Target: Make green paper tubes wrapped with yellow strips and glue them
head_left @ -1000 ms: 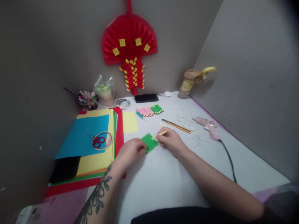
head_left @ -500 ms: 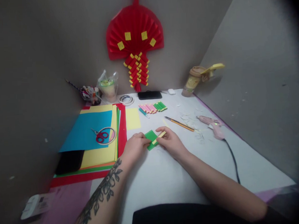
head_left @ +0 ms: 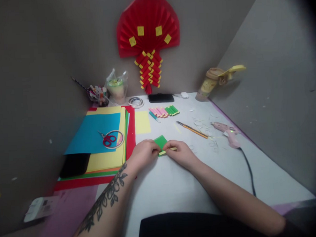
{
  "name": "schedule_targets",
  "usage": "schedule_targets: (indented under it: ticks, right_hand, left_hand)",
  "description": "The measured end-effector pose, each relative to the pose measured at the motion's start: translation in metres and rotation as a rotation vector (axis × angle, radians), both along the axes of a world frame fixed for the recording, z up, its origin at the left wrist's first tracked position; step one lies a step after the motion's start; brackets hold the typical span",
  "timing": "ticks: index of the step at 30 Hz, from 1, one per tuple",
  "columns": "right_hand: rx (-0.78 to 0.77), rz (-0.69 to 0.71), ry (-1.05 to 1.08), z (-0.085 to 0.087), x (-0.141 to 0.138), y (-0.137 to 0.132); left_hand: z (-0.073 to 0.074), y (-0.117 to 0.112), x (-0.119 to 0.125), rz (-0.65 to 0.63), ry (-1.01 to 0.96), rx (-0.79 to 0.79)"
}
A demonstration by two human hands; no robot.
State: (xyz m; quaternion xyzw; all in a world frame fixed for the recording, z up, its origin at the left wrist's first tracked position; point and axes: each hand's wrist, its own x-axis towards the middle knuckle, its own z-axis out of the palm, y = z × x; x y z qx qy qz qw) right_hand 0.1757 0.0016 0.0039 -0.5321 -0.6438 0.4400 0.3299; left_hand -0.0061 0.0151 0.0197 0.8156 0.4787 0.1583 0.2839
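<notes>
My left hand [head_left: 145, 151] is closed, its fingertips pinching the left edge of a small green paper piece [head_left: 161, 141] close to the table. My right hand [head_left: 181, 154] is closed too, with thumb and fingers on a narrow yellow paper strip [head_left: 162, 153]. That strip lies along the lower edge of the green paper, and its right end sticks out past my right fingers. Fingers hide part of both papers. Beyond them lie small pink paper rolls [head_left: 158, 112] and green paper rolls [head_left: 172, 110] with yellow ends, beside a teal-capped tube [head_left: 154, 117].
Left is a stack of coloured paper [head_left: 105, 164] bearing scissors [head_left: 109, 140] and a tape ring. A craft knife [head_left: 192, 129], paper scraps and a corded glue gun [head_left: 228, 131] lie right. A phone [head_left: 161, 98], cups and a red fan decoration [head_left: 148, 28] are at the back.
The yellow strip has swung from a slant across the green paper to lying nearly level along its lower edge. My right hand has turned with it. The view has shifted slightly.
</notes>
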Motion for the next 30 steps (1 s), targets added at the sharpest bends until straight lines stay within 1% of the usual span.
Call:
schedule_targets:
  ticks: [4, 8, 12, 14, 18, 22, 25, 30]
  right_hand:
    - [-0.004, -0.056, 0.049, 0.004, -0.001, 0.0]
    - [-0.023, -0.085, 0.136, 0.009, -0.004, -0.001]
    - [-0.034, -0.16, 0.216, 0.007, -0.001, 0.0]
    - [-0.045, -0.166, 0.226, 0.004, 0.001, 0.002]
    - [-0.067, -0.15, 0.146, 0.004, 0.0, 0.002]
    - [-0.073, -0.177, 0.028, 0.007, -0.007, -0.001]
    - [-0.071, -0.194, 0.006, 0.006, -0.012, -0.002]
    - [-0.057, -0.209, -0.031, 0.0, -0.014, -0.002]
  left_hand:
    - [0.007, 0.0, -0.002, 0.009, -0.079, -0.068]
    - [0.009, -0.003, -0.001, 0.02, -0.109, -0.099]
    - [0.01, -0.003, 0.0, 0.06, -0.136, -0.144]
    - [0.009, -0.002, -0.001, 0.065, -0.111, -0.123]
    - [0.005, -0.001, -0.001, 0.043, -0.04, -0.038]
    - [0.0, -0.002, 0.0, 0.052, 0.047, 0.004]
    - [-0.002, -0.002, 0.0, 0.047, 0.078, 0.017]
    - [-0.003, -0.001, -0.002, 0.037, 0.083, 0.017]
